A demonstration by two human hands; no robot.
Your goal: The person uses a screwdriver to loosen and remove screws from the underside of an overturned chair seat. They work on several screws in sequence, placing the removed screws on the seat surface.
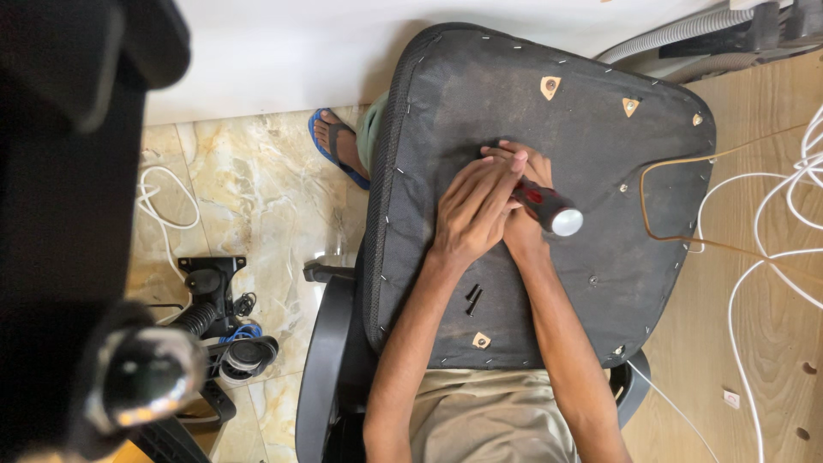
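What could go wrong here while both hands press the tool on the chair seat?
The loose black screws lie on the tilted seat underside and might roll off to the floor. The right hand holds the screwdriver, with the left hand over it; a slip could hurt the fingers.
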